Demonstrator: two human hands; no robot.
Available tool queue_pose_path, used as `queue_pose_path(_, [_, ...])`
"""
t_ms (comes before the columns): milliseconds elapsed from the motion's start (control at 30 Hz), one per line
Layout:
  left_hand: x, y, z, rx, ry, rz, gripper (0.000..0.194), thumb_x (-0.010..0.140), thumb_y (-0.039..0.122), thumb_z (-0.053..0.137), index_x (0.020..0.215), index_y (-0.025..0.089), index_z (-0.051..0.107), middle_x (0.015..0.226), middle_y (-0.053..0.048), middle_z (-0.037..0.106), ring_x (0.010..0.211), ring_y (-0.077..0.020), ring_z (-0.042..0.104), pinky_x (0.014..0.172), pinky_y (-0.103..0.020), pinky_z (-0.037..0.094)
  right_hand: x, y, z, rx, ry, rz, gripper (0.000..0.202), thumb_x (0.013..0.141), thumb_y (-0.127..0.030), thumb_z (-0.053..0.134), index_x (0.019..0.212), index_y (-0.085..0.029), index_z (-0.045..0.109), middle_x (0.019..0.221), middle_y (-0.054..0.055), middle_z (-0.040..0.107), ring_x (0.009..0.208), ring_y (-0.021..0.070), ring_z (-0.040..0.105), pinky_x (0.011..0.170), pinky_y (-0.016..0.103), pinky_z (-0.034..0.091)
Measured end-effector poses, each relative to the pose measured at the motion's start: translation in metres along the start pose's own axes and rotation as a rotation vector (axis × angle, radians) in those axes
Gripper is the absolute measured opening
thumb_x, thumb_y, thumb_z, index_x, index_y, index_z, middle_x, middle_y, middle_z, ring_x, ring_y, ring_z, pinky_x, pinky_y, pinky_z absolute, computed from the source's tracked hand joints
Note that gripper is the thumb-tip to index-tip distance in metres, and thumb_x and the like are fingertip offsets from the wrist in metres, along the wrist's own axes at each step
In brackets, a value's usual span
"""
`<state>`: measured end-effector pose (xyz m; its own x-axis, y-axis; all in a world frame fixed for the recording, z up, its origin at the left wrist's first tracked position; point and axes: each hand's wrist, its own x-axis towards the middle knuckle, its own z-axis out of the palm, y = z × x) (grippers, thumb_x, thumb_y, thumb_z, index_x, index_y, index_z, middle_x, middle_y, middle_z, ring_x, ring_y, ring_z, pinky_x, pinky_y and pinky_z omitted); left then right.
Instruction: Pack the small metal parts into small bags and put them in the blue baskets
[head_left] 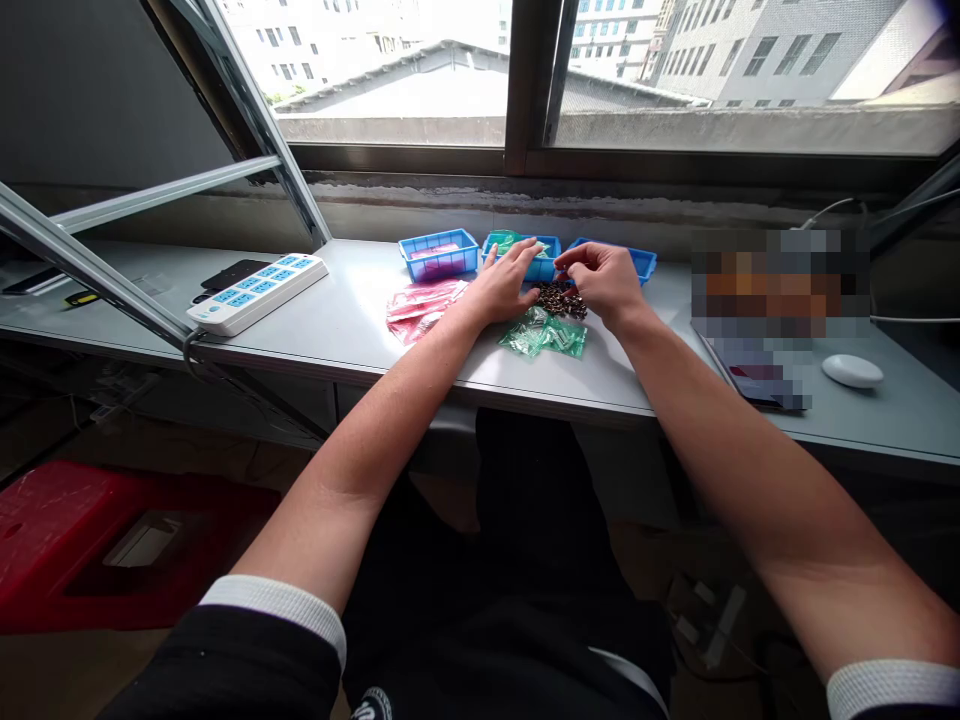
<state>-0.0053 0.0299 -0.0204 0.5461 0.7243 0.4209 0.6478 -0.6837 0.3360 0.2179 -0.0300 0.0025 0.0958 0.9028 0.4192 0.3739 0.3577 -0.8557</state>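
My left hand [506,285] reaches over the front of the middle blue basket [541,268], its fingers spread. Green packets [505,241] lie in that basket. My right hand [606,282] is closed in a pinch, thumb against fingers, in front of the right blue basket [643,264]; what the fingertips hold, if anything, is too small to make out. Between the hands is a heap of small dark brown and brassy pieces [559,300]. Green clear plastic bags [545,334] lie nearer me. Left of my left hand are pink plastic bags [421,308], below the left blue basket [439,257] with pink packets inside.
A white power strip [259,293] lies on the left of the desk [352,345], beside a metal frame [247,90]. At right are a blurred patch, a dark flat device [769,385] and a white mouse [853,371]. A red stool [67,540] stands on the floor.
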Motion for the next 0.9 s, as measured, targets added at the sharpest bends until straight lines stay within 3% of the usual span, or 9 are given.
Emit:
queue_pose_path(133, [0.004, -0.006, 0.004, 0.021, 0.007, -0.004, 0.092, 0.1, 0.023, 0.074, 0.19, 0.017, 0.062, 0.201, -0.023, 0.059, 0.192, -0.046, 0.053, 0.171, -0.072, 0.014, -0.004, 0.003, -0.004, -0.277, -0.061, -0.18, 0.024, 0.096, -0.009, 0.081, 0.107, -0.024, 0.096, 0.117, 0.012, 0.098, 0.115, 0.0385, 0.094, 0.118, 0.058, 0.076])
queue_pose_path(200, [0.007, -0.009, 0.007, 0.012, 0.009, -0.003, 0.089, 0.098, 0.019, 0.07, 0.187, 0.019, 0.066, 0.2, -0.02, 0.061, 0.192, -0.0453, 0.054, 0.17, -0.073, 0.012, -0.006, 0.003, -0.005, -0.367, -0.16, -0.212, 0.027, 0.096, -0.009, 0.085, 0.113, -0.024, 0.1, 0.122, 0.012, 0.1, 0.118, 0.041, 0.095, 0.118, 0.057, 0.074])
queue_pose_path(333, [0.007, -0.013, 0.01, -0.029, 0.047, -0.003, 0.095, 0.093, 0.014, 0.067, 0.188, 0.023, 0.067, 0.206, -0.015, 0.056, 0.196, -0.0432, 0.047, 0.17, -0.073, 0.018, -0.007, 0.005, -0.004, -0.433, -0.321, -0.219, 0.025, 0.094, -0.009, 0.09, 0.108, -0.026, 0.103, 0.12, 0.009, 0.101, 0.118, 0.0422, 0.095, 0.117, 0.055, 0.074])
queue_pose_path(633, [0.001, -0.005, 0.005, -0.017, 0.119, 0.046, 0.078, 0.103, 0.014, 0.059, 0.18, 0.01, 0.071, 0.193, -0.024, 0.067, 0.184, -0.0394, 0.062, 0.16, -0.054, 0.044, -0.003, 0.013, -0.001, -0.516, -0.326, -0.284, 0.029, 0.097, -0.01, 0.084, 0.112, -0.024, 0.104, 0.121, 0.011, 0.1, 0.114, 0.0397, 0.094, 0.108, 0.05, 0.073])
queue_pose_path(900, [-0.002, 0.001, 0.004, -0.044, 0.143, 0.038, 0.073, 0.103, 0.013, 0.062, 0.174, 0.015, 0.076, 0.188, -0.022, 0.071, 0.177, -0.0424, 0.065, 0.156, -0.057, 0.047, -0.003, 0.012, 0.001, -0.652, -0.271, -0.303, 0.027, 0.089, -0.008, 0.082, 0.102, -0.024, 0.098, 0.114, 0.011, 0.099, 0.108, 0.0406, 0.093, 0.099, 0.049, 0.069])
